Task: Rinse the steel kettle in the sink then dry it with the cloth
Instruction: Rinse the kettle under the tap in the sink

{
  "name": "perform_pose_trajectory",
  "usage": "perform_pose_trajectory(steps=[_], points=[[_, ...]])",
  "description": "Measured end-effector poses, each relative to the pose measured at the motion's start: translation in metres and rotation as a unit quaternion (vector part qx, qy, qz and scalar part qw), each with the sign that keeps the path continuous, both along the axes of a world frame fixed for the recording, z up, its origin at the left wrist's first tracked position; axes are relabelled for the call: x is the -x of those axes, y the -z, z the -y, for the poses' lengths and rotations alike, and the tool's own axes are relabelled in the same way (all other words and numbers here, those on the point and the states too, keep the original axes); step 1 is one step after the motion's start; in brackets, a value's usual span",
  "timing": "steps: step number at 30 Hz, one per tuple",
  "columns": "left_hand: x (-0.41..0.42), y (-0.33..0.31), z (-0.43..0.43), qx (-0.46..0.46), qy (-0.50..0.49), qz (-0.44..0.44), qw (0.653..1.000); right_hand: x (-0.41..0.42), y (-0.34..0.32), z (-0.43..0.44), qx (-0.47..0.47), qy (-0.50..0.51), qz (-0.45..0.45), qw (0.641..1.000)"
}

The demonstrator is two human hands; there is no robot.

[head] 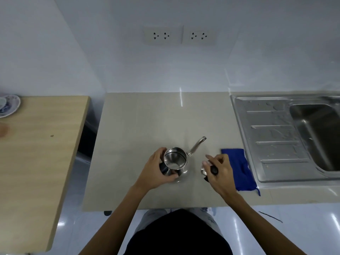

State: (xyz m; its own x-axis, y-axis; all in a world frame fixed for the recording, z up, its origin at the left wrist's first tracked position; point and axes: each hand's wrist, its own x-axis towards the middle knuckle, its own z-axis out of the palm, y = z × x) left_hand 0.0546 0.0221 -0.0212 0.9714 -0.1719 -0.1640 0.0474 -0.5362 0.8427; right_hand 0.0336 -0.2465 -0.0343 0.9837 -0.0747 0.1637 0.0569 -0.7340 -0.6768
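Observation:
The steel kettle (175,161) stands upright on the grey counter (139,129), its top uncovered and its long spout (197,145) pointing up and to the right. My left hand (158,169) wraps around its left side. My right hand (218,171) holds the kettle's steel lid (211,169) by its black knob, just right of the kettle and low over the counter. A blue cloth (239,168) lies flat beside my right hand, next to the sink. The steel sink basin (320,133) is at the far right.
The sink's ribbed drainboard (272,137) is wet with droplets. A wooden table (38,153) stands to the left across a gap, with a patterned plate (10,105) at its far corner. Two wall sockets (180,35) sit above the counter.

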Motion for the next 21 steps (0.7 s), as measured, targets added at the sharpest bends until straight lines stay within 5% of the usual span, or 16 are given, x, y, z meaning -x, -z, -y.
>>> perform_pose_trajectory(steps=[6,21], points=[[-0.001,0.005,-0.001,-0.006,-0.002,-0.006,1.0,0.009,0.058,0.022,0.098,0.011,-0.05,0.994],[0.006,0.006,0.0,0.003,-0.034,-0.01,0.999,0.012,0.102,0.024,0.168,-0.025,-0.08,0.982]])
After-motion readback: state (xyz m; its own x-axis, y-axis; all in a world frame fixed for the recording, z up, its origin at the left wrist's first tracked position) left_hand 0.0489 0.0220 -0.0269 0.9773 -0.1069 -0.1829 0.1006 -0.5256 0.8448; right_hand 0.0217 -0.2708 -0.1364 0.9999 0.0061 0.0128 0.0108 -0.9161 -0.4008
